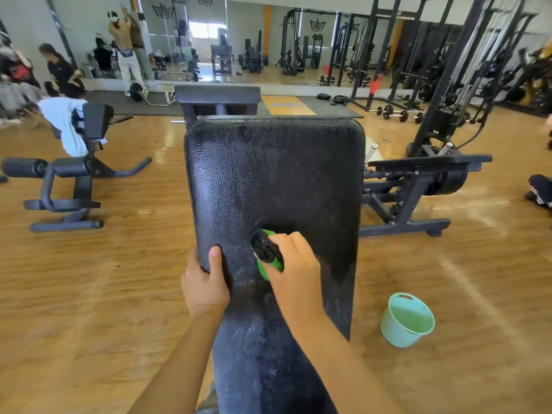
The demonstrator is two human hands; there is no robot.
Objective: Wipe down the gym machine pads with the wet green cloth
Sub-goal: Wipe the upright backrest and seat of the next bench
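A long black textured bench pad (pixel 274 174) runs away from me down the middle of the view, with wet patches on its surface. My right hand (pixel 294 264) grips a bunched green and black cloth (pixel 266 252) and presses it on the pad's lower middle. My left hand (pixel 204 279) holds the pad's left edge, thumb on top and fingers curled under the rim.
A mint-green bucket (pixel 407 321) stands on the wooden floor to the right of the pad. A black leg machine (pixel 71 171) with a white towel (pixel 64 121) stands at left, a plate-loaded machine (pixel 418 186) at right. People stand by the mirror far left.
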